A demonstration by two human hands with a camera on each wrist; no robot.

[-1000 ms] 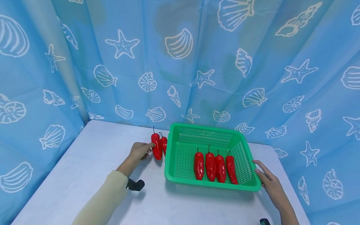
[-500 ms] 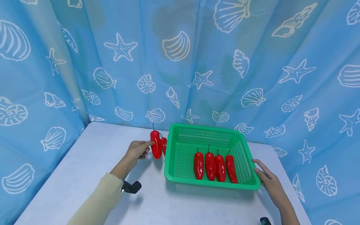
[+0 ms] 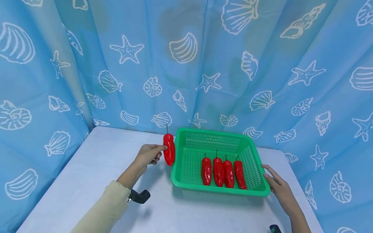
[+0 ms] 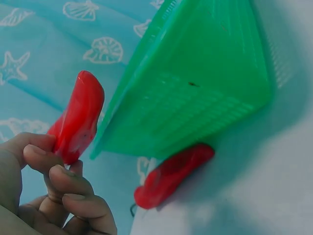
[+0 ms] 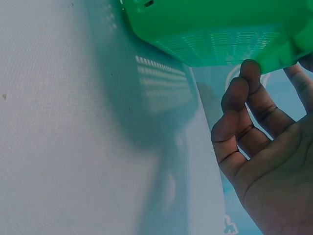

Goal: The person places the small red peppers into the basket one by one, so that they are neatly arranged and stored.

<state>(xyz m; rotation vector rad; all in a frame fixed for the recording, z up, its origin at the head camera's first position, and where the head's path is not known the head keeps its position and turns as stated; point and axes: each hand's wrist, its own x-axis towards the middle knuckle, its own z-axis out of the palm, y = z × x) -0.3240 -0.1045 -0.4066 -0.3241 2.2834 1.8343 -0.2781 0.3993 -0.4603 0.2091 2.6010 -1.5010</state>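
My left hand (image 3: 150,153) pinches a red chili pepper (image 3: 169,149) between thumb and fingers, its thin stem pointing up, just left of the green basket (image 3: 176,176). In the left wrist view that held pepper (image 4: 80,117) is raised off the table, near the basket's outer wall. A second red pepper (image 4: 173,176) lies on the table against the basket's base; in the head view it is hidden. Several red peppers (image 3: 218,171) lie side by side in the basket's right half. My right hand (image 3: 279,191) holds the basket's right rim, its fingertips (image 5: 250,73) under the edge.
The basket stands on a white-covered table (image 3: 87,168). A blue curtain (image 3: 186,81) with white shell and starfish prints hangs behind and at the sides. A black wrist device (image 3: 140,196) sticks out from the left wrist.
The left hand has lifted the pepper from the table and moved it right, toward the basket's left rim. The right hand and the basket have stayed in place.
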